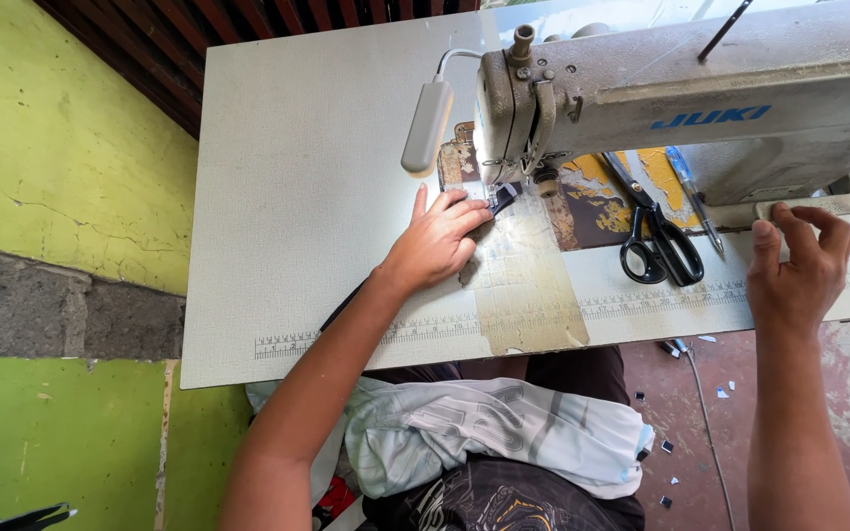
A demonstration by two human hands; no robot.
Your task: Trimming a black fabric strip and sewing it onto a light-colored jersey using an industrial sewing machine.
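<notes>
Left hand [440,241]: fingers extended and close together, palm down, pressing a dark fabric strip [502,199] flat on the worktop [307,177] just before the needle area of the sewing machine [681,98]. Nothing is gripped. The strip's long axis runs diagonally, from under the presser foot toward the worktop's near edge beneath the forearm. Right hand [799,261]: fingers curled over a pale lever [809,208] at the machine's base. Black-handled scissors [653,231] lie closed between the hands, blades pointing away. Pale folded cloth [484,433] rests on the lap.
</notes>
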